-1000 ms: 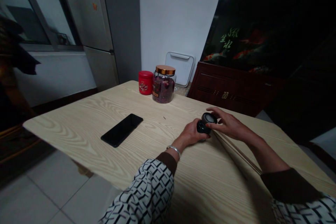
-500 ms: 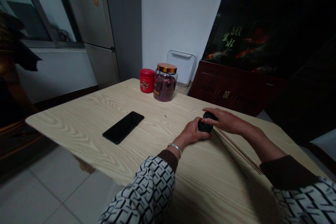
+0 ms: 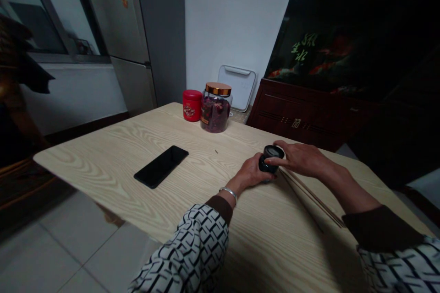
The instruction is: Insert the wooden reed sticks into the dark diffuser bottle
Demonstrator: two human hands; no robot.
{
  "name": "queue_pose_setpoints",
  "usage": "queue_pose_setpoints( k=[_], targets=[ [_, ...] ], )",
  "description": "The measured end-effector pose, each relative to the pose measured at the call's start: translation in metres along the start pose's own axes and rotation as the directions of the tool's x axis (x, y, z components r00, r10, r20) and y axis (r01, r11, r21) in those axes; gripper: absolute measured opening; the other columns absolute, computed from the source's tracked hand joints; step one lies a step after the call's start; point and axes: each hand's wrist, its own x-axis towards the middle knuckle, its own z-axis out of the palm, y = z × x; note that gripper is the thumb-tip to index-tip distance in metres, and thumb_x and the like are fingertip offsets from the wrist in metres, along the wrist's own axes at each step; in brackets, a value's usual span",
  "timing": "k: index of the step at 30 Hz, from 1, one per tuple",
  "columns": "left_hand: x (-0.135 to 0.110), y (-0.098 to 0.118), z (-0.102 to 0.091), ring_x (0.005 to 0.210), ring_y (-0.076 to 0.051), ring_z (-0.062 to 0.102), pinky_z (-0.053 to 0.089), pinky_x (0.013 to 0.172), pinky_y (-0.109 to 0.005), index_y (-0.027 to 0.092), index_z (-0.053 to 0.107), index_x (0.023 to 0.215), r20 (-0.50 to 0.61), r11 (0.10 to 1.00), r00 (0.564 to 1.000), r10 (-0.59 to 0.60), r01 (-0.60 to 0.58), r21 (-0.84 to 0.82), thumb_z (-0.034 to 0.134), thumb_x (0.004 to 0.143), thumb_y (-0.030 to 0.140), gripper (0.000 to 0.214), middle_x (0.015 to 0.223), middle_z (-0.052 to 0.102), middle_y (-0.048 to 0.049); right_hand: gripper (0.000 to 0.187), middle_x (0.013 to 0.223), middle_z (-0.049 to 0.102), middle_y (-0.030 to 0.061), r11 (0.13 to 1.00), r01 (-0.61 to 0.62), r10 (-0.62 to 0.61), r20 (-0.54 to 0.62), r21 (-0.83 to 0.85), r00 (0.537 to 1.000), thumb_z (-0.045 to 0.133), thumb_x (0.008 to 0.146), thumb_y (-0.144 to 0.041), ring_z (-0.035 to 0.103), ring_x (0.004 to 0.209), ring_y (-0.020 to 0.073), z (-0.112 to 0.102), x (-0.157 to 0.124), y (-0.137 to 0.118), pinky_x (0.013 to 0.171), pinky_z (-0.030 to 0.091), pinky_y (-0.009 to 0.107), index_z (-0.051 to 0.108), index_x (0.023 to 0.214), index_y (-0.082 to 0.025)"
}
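Dim room, a steel refrigerator (image 3: 137,32) against a white wall at the back, a dark aquarium (image 3: 326,41) on a dark wooden cabinet (image 3: 292,116) to the right. On the light wood-grain table (image 3: 103,155), a black smartphone (image 3: 161,166) lies flat, and a red tin (image 3: 192,105) stands beside a glass jar of dried rosebuds (image 3: 216,110) with a copper lid, both upright at the far edge. Near the table's right side, the left hand (image 3: 249,173) and right hand (image 3: 302,159) meet around a small dark round container (image 3: 271,161) with a pale top, held at or just above the tabletop, cannot tell which. Left hand is closed around its lower side, fingers mostly hidden. Right hand is open and flatter, fingers laid across the front of the rim, firmness of contact cannot tell. Thin wooden sticks (image 3: 311,197) lie just beside the container. Container looks stiff and fairly light, smooth sides maybe slippery, so best taken around the body with fingers wrapped right round
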Motion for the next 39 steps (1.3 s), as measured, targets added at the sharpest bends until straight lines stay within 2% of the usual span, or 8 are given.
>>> queue_pose_setpoints(
  k=[4,8,14,21,27,33,37,39],
  targets=[
    [0.000,0.000,0.001,0.097,-0.024,0.064,0.051,0.083,-0.033,0.017,0.058,0.124,-0.007,1.000,1.000,0.004,-0.004,-0.023,0.086,0.062,0.043,0.073,0.110,0.070,-0.0094,0.104,0.151,0.048,0.0185,0.977,0.113,-0.100,-0.078,0.183,0.992,0.062,0.078,-0.069,0.060,0.124,0.0358,0.006,-0.004,0.010,0.095,0.051,0.045,0.019,0.160,-0.021],
    [-0.001,0.003,-0.001,0.101,-0.025,0.064,0.050,0.085,-0.034,0.018,0.058,0.125,-0.016,1.000,1.000,0.011,-0.011,-0.018,0.085,0.062,0.042,0.072,0.112,0.069,-0.0092,0.078,0.155,0.044,0.0128,0.893,0.331,-0.317,-0.095,0.305,0.944,0.060,0.085,-0.051,0.053,0.133,0.0297,0.007,-0.002,0.018,0.101,0.049,0.041,0.036,0.154,-0.023],
    [-0.001,0.004,-0.002,0.093,-0.024,0.064,0.050,0.081,-0.033,0.018,0.058,0.124,0.006,1.000,0.999,-0.031,0.031,0.000,0.085,0.062,0.042,0.072,0.106,0.069,-0.0089,0.083,0.109,0.074,0.0152,0.998,0.006,0.000,-0.095,0.064,0.996,0.059,0.082,-0.068,0.070,0.099,0.0363,0.000,0.002,0.006,0.083,0.052,0.046,0.044,0.149,-0.020],
    [-0.001,0.004,-0.001,0.099,-0.025,0.064,0.050,0.084,-0.034,0.018,0.058,0.124,-0.016,1.000,1.000,0.004,-0.004,-0.005,0.086,0.061,0.044,0.074,0.111,0.069,-0.0098,0.094,0.145,0.054,0.0161,0.931,0.254,-0.235,-0.102,0.262,0.967,0.065,0.080,-0.058,0.061,0.121,0.0304,0.003,-0.002,0.015,0.091,0.052,0.039,0.024,0.158,-0.023],
    [-0.001,0.004,-0.001,0.095,-0.024,0.064,0.050,0.082,-0.032,0.017,0.057,0.125,-0.004,1.000,1.000,-0.018,0.018,0.015,0.084,0.063,0.044,0.074,0.110,0.069,-0.0090,0.077,0.102,0.075,0.0155,0.985,-0.172,0.175,-0.161,0.030,0.971,0.039,0.088,-0.076,0.070,0.097,0.0393,-0.008,-0.003,0.003,0.079,0.052,0.049,0.048,0.144,-0.023],
    [0.000,0.001,0.001,0.095,-0.023,0.064,0.051,0.082,-0.032,0.017,0.058,0.124,-0.016,1.000,1.000,-0.016,0.016,-0.002,0.085,0.061,0.042,0.073,0.108,0.069,-0.0091,0.082,0.146,0.055,0.0131,0.921,0.244,-0.210,-0.141,0.304,0.967,0.054,0.088,-0.062,0.060,0.123,0.0282,0.001,-0.003,0.007,0.093,0.052,0.038,0.029,0.156,-0.024],
    [-0.001,0.003,-0.001,0.096,-0.023,0.064,0.051,0.083,-0.032,0.017,0.058,0.125,-0.003,1.000,1.000,-0.003,0.003,-0.011,0.085,0.062,0.043,0.073,0.109,0.070,-0.0084,0.076,0.104,0.075,0.0100,0.982,-0.001,0.034,-0.168,0.190,0.985,0.052,0.088,-0.065,0.070,0.096,0.0314,0.001,-0.004,0.008,0.082,0.054,0.044,0.038,0.151,-0.024],
    [0.000,0.004,-0.001,0.096,-0.023,0.064,0.051,0.083,-0.032,0.017,0.058,0.125,-0.007,1.000,1.000,-0.009,0.009,-0.007,0.085,0.062,0.044,0.074,0.108,0.070,-0.0086,0.081,0.111,0.073,0.0112,0.975,-0.022,0.066,-0.193,0.220,0.979,0.057,0.084,-0.067,0.070,0.095,0.0310,0.005,-0.003,0.010,0.081,0.054,0.044,0.039,0.151,-0.024]
  ],
)
